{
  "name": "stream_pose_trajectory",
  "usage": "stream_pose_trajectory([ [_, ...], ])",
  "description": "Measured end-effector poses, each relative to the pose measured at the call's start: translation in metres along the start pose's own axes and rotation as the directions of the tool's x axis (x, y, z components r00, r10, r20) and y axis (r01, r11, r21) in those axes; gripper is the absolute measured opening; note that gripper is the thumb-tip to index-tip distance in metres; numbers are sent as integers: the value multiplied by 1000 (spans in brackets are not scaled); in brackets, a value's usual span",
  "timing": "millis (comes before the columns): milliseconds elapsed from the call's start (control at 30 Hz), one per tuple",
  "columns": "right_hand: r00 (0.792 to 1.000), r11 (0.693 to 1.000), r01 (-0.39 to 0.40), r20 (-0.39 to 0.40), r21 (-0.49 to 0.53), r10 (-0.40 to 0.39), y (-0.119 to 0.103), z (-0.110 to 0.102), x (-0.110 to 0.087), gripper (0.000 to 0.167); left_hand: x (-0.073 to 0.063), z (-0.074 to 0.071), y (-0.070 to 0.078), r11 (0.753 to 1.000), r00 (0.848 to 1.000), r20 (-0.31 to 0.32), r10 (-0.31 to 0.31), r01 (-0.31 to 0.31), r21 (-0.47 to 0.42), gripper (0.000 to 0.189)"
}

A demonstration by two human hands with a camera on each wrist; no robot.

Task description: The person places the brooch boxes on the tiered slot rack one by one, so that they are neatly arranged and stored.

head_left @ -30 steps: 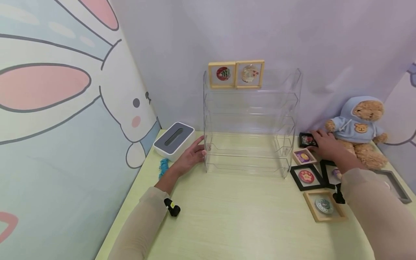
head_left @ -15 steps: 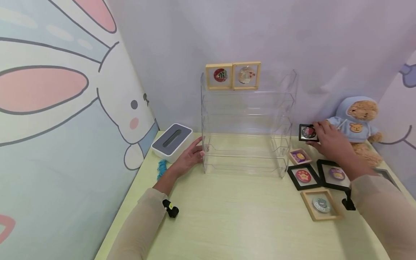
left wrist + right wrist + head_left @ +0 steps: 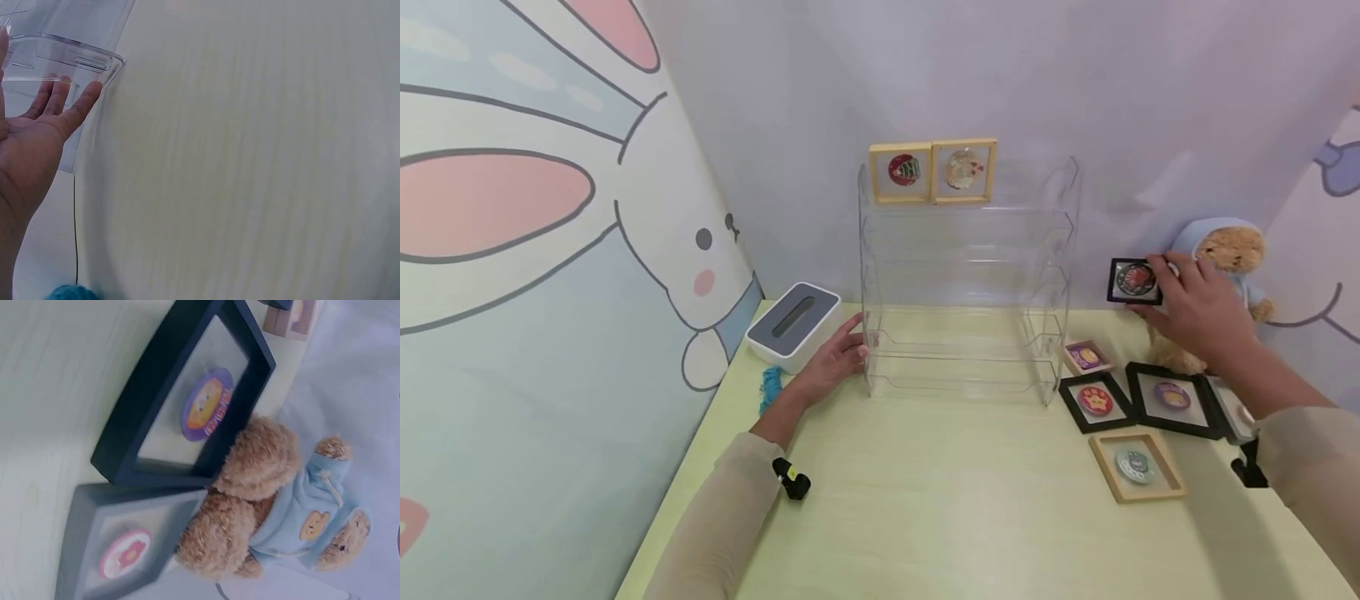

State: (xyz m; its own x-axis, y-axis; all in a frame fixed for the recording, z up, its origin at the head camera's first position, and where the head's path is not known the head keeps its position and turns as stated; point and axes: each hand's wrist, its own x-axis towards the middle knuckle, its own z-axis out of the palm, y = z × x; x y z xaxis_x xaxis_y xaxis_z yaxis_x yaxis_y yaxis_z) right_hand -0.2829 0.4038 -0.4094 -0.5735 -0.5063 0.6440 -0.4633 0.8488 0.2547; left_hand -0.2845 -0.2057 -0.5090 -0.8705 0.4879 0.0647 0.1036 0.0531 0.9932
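Note:
In the head view my right hand (image 3: 1210, 312) pinches a small black frame (image 3: 1134, 281) with a round red and black badge, raised in front of the teddy bear (image 3: 1228, 250) in a blue hoodie. The right wrist view shows neither that hand nor its grip. My left hand (image 3: 835, 360) touches the left side of a clear acrylic display rack (image 3: 962, 360). In the left wrist view its extended fingers (image 3: 82, 106) lie against the clear panel. Two light wood frames stand on the rack's top tier: one with a red-green badge (image 3: 902, 173), the other with a pale badge (image 3: 964, 171).
Right of the rack lie a small pink frame (image 3: 1087, 357), a black frame with a star badge (image 3: 1096, 402), a larger black frame (image 3: 181, 400), a wood frame (image 3: 1137, 467) and a grey frame (image 3: 125, 544). At left are a tissue box (image 3: 795, 325) and something blue (image 3: 771, 387).
My right hand has lifted the small black frame from the table beside the teddy bear, raising it and tilting it upright. The left hand stays at the rack's side. The head view has shifted slightly.

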Motion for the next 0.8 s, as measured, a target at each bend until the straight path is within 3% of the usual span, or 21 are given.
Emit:
stream_pose_trajectory([
  [100,999,998,-53,9,18,53,3,-14,6,115,1,-1,-1,1000,1000,-6,-5,5,13,75],
  [300,992,990,-106,-54,91,112,4,-36,18,116,1,0,-1,999,1000,-7,-16,17,27,75],
  [600,982,996,-33,-184,79,47,5,-54,47,100,0,-1,-3,1000,1000,7,-12,12,16,74],
  [800,960,985,-30,-270,169,76,-14,-58,78,99,0,-2,-3,999,1000,7,-11,10,39,71],
])
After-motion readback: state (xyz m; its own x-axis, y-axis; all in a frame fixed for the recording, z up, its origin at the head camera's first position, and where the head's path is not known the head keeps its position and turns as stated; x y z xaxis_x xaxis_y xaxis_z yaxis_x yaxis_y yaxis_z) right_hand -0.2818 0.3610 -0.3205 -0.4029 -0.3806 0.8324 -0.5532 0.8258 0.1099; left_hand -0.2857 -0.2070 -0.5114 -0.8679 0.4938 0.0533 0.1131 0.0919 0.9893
